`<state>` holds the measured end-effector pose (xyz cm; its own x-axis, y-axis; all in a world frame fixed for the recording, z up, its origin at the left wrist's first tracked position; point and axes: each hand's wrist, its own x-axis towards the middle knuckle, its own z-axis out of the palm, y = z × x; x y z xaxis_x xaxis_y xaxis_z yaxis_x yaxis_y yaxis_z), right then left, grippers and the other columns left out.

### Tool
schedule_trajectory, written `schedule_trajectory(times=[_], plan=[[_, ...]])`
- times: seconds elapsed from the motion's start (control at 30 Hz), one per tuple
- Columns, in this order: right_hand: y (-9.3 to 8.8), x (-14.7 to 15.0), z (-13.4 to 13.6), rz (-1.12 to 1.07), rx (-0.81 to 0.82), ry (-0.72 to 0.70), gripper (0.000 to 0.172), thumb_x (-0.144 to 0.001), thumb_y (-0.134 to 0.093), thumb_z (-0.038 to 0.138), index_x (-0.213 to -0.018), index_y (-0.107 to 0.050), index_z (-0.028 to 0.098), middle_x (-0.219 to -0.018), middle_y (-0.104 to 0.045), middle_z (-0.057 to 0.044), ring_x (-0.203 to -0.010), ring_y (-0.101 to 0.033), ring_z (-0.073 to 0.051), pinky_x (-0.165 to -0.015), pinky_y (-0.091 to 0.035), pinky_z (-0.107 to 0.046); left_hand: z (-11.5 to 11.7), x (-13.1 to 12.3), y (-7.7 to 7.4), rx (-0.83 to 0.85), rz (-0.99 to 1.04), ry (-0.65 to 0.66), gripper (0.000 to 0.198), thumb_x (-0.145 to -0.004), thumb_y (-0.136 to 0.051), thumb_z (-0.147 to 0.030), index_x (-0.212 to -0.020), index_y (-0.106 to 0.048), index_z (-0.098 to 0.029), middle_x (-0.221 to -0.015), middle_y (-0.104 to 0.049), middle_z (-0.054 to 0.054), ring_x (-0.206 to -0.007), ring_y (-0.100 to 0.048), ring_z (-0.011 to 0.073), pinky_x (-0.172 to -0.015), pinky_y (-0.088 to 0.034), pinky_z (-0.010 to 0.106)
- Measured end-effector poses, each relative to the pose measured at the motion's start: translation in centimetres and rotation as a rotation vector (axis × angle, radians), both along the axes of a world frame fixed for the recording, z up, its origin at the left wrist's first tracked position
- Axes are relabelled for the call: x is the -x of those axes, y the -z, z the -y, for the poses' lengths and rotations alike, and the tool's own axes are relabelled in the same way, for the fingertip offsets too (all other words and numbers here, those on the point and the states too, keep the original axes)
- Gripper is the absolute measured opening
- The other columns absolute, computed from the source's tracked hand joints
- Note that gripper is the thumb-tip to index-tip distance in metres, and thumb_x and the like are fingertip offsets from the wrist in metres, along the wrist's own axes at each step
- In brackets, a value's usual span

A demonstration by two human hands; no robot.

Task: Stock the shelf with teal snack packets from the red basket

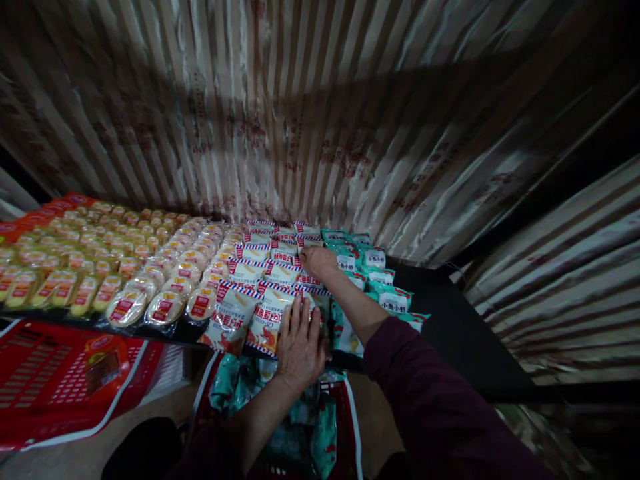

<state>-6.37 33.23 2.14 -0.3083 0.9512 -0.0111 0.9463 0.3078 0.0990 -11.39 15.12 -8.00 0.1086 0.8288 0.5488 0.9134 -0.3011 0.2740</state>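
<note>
My left hand (pixel 300 343) lies flat, fingers stretched out, on the front white snack packets with red and blue striped edges (pixel 253 273) at the shelf's front edge. My right hand (pixel 316 259) reaches further back, fingers curled down onto the same rows of striped packets, next to the teal packets (pixel 380 277) on the right. What its fingers grip, if anything, is hidden. Both packet kinds lie in overlapping rows on a dark shelf (pixel 450 313).
Rows of round yellow biscuit packets (pixel 150 267) fill the shelf's left part. A red basket (pixel 60 383) stands below left. Below my arms another red basket (pixel 353 427) holds teal packets. Striped paper sheets (pixel 300 113) hang behind the shelf.
</note>
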Motion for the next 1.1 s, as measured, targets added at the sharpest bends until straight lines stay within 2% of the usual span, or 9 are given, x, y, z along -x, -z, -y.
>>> schedule_trajectory(times=[0.13, 0.3, 0.47, 0.63, 0.87, 1.1], plan=[[0.0, -0.3, 0.6, -0.017, 0.032, -0.014, 0.035, -0.093, -0.037, 0.035, -0.111, -0.066, 0.024, -0.111, -0.070, -0.007, -0.100, -0.065, -0.021, -0.082, -0.047, -0.030, 0.2, 0.3, 0.0, 0.023, -0.006, 0.026, 0.060, -0.086, -0.052, -0.040, -0.139, -0.042, -0.013, -0.154, -0.026, 0.015, -0.145, -0.013, 0.0330, -0.114, -0.026, 0.055], [0.2, -0.9, 1.7, -0.039, 0.064, -0.042, 0.032, -0.093, -0.040, 0.035, -0.105, -0.068, 0.025, -0.109, -0.071, -0.006, -0.101, -0.064, -0.020, -0.079, -0.046, -0.028, 0.2, 0.6, 0.3, -0.014, -0.005, 0.048, 0.063, -0.086, -0.052, -0.040, -0.142, -0.038, -0.014, -0.155, -0.025, 0.014, -0.145, -0.012, 0.0330, -0.115, -0.023, 0.055], [0.4, -1.4, 1.5, -0.151, -0.103, -0.039, 0.035, -0.095, -0.035, 0.032, -0.107, -0.065, 0.021, -0.111, -0.068, -0.008, -0.100, -0.062, -0.019, -0.082, -0.044, -0.027, -0.1, 0.5, 0.4, -0.038, -0.017, 0.016, 0.063, -0.088, -0.050, -0.041, -0.143, -0.036, -0.013, -0.154, -0.027, 0.014, -0.145, -0.013, 0.0327, -0.115, -0.024, 0.053], [0.2, -1.9, -0.1, -0.239, -0.240, -0.037, 0.034, -0.094, -0.036, 0.025, -0.115, -0.062, 0.020, -0.122, -0.063, -0.007, -0.111, -0.055, -0.020, -0.096, -0.038, -0.028, -0.2, 0.4, 0.2, -0.039, -0.028, -0.014, 0.060, -0.088, -0.049, -0.041, -0.141, -0.038, -0.014, -0.154, -0.028, 0.013, -0.145, -0.015, 0.0319, -0.114, -0.026, 0.052], [0.7, -2.1, -1.7, -0.132, -0.179, -0.051, 0.041, -0.094, -0.036, 0.029, -0.131, -0.051, 0.019, -0.140, -0.050, -0.010, -0.126, -0.045, -0.023, -0.106, -0.030, -0.037, -0.2, 0.5, 0.1, -0.065, -0.025, 0.000, 0.060, -0.088, -0.050, -0.041, -0.141, -0.039, -0.016, -0.153, -0.030, 0.011, -0.144, -0.017, 0.0321, -0.114, -0.026, 0.053], [1.4, -1.9, -1.6, -0.073, -0.135, -0.048, 0.042, -0.094, -0.039, 0.031, -0.132, -0.051, 0.020, -0.139, -0.051, -0.010, -0.126, -0.047, -0.024, -0.106, -0.030, -0.038, -0.3, 0.4, 0.3, -0.050, -0.013, -0.002, 0.061, -0.087, -0.050, -0.041, -0.141, -0.039, -0.016, -0.154, -0.029, 0.011, -0.145, -0.016, 0.0317, -0.114, -0.026, 0.053]])
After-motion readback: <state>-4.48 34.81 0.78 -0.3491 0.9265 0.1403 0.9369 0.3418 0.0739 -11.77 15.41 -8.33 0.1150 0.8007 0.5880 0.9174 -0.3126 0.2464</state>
